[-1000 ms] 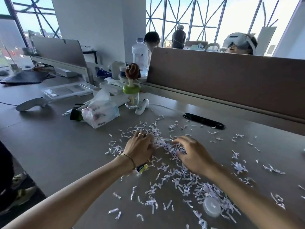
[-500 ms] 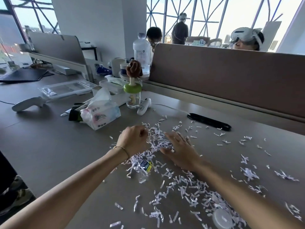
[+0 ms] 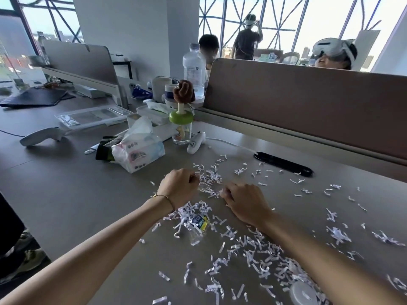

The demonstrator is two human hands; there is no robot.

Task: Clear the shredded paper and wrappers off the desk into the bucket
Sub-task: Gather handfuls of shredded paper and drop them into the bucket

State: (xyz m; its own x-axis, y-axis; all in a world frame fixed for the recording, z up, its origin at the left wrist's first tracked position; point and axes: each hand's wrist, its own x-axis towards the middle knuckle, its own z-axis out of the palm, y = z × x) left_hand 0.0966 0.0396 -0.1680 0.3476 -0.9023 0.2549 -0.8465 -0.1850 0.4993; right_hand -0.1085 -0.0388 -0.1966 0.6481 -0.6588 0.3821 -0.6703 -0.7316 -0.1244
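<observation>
Left hand: the left hand (image 3: 178,187) sits knuckles-up on the counter (image 3: 66,194), fingers curled around a clump of shredded paper (image 3: 253,258).
Right hand: the right hand (image 3: 244,201) lies just beside it, fingers curled into the strips at its tips.
Shredded paper: white strips lie scattered over the counter, thickest between the forearms and toward the near right edge, thinner to the far right.
Wrapper: a clear wrapper (image 3: 197,225) with a yellow and blue label lies among the strips just below the left wrist.
Lid: a round white lid (image 3: 302,292) rests in the strips beside the right forearm.
Behind: a tissue pack (image 3: 138,148) and a green-lidded jar (image 3: 181,128) stand well apart from the hands.
</observation>
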